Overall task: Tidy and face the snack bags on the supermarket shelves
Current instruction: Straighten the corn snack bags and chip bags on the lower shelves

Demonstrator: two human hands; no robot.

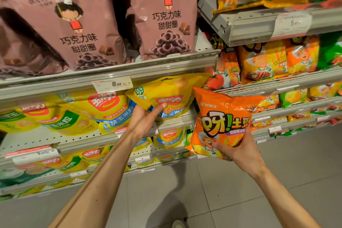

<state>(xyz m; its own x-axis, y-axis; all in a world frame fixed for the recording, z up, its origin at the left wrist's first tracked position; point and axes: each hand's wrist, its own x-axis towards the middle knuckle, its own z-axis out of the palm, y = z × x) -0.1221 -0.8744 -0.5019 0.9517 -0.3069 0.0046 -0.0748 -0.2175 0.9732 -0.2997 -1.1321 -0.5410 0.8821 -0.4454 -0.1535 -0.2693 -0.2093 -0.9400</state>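
Before the snack shelves, left hand (146, 116) clamps a tilted yellow corn bag (166, 94) — right hand (238, 148) grips an orange potato-chip bag (222, 122) from below.

Grey tiled floor (277, 181) is seen below the racks, with thin grout lines and a dark shadow patch near the bottom centre. A white paper price tag reading 6.00 (112, 84) is clipped to a grey metal rail. A second white price label marked 5 (293, 23) is mounted on the upper right rail, blurred. White perforated back panel (37, 139) is exposed at lower left. A pale rounded object (178, 224) is cut off at the bottom edge; it cannot be identified.
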